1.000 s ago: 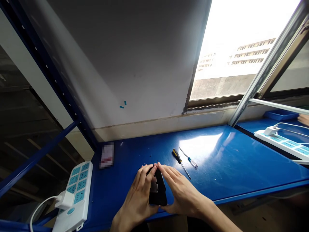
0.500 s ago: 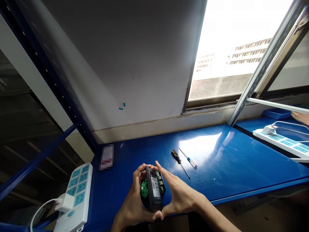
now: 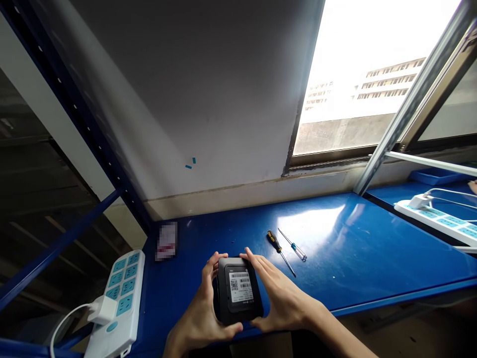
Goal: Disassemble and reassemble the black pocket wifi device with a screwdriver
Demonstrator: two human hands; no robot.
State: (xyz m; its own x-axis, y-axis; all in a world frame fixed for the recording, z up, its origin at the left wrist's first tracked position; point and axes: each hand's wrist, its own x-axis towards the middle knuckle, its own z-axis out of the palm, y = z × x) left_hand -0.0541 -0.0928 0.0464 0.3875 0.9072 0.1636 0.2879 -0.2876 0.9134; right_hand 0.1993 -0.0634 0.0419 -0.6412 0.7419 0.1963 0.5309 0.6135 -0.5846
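Observation:
Between my hands is a black device casing [image 3: 241, 311] with rounded corners, its back turned up toward me. A white label [image 3: 240, 288] with a QR code and barcodes sits on that back. My left hand [image 3: 199, 308] wraps its left side, fingers curled around the far edge and thumb at the near corner. Along the right side my right hand [image 3: 278, 293] grips it, fingers at the far corner, thumb at the near one. Any circuit board under the casing is hidden now. Beyond my right hand lie a black-and-yellow screwdriver [image 3: 275, 241] and a clear-handled screwdriver [image 3: 298, 251].
A white power strip [image 3: 124, 288] with a plugged-in charger stands at the left of the blue table [image 3: 357, 248]. Near the wall lies a blurred-out card-like item [image 3: 166, 241]. Another power strip [image 3: 436, 216] and a person's hand [image 3: 473, 186] are at the far right.
The black cover has been turned over so its label faces up. The green board visible half a second ago beneath the tilted cover is now covered. Both hands stay around it.

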